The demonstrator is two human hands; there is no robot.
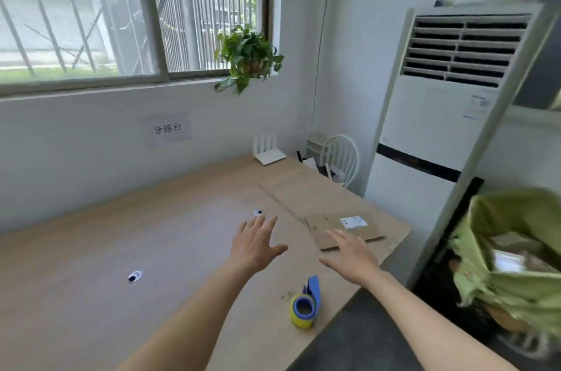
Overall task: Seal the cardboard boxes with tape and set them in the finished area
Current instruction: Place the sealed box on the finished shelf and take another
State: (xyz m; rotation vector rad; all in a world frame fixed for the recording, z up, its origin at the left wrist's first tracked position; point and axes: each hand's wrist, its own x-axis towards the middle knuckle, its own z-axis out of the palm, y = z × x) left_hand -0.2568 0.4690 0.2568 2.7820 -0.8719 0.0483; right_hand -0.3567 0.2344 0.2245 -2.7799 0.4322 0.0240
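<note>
A flat brown cardboard box [343, 231] with a white label lies near the right edge of the wooden table [121, 249]. My right hand [352, 258] hovers open just in front of it, fingers spread, holding nothing. My left hand [255, 243] is stretched out open over the table, left of the box. A yellow tape roll in a blue dispenser [306, 305] stands on the table near the front right edge, between my forearms.
Two round cable holes [134, 276] [258, 212] sit in the tabletop. A white router [268, 152] stands at the far wall. A tall white air conditioner [440, 127], a white chair [341, 158] and a green bag [516, 249] stand to the right.
</note>
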